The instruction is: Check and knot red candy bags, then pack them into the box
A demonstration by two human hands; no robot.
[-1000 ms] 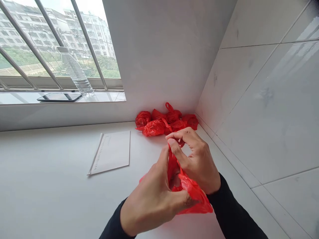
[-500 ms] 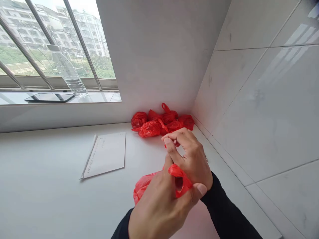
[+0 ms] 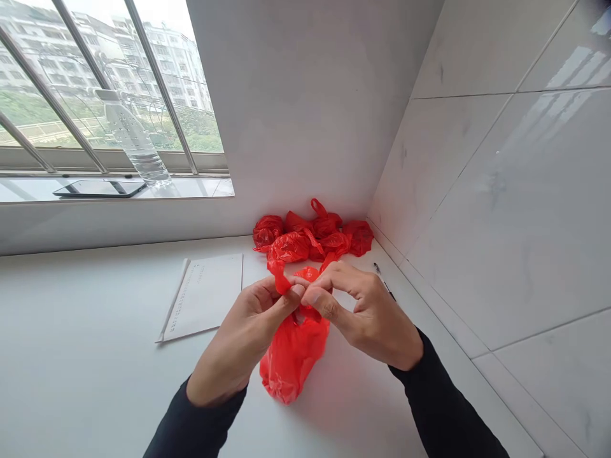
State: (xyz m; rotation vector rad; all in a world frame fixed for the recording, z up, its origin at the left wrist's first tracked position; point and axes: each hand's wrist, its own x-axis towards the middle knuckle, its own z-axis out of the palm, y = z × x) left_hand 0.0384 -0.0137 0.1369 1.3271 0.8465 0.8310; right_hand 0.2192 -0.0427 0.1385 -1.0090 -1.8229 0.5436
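Observation:
A red plastic bag hangs or rests below my fingers over the white table. My left hand pinches one end of the bag's top, and a strip of red film sticks up past its fingertips. From the other side, my right hand pinches the bag's top, its thumb and fingertips meeting those of the left hand. Part of the bag's gathered top is hidden behind the fingers. What the bag holds cannot be made out.
Several bunched red plastic bags lie in the corner by the wall. A white notebook is on the table to the left, a pen to the right. A water bottle and a dark tablet occupy the windowsill.
My crossed hands have moved apart to either side of the bag, the left one shifting left. A red loop that was around the left hand is now pinched at the fingertips.

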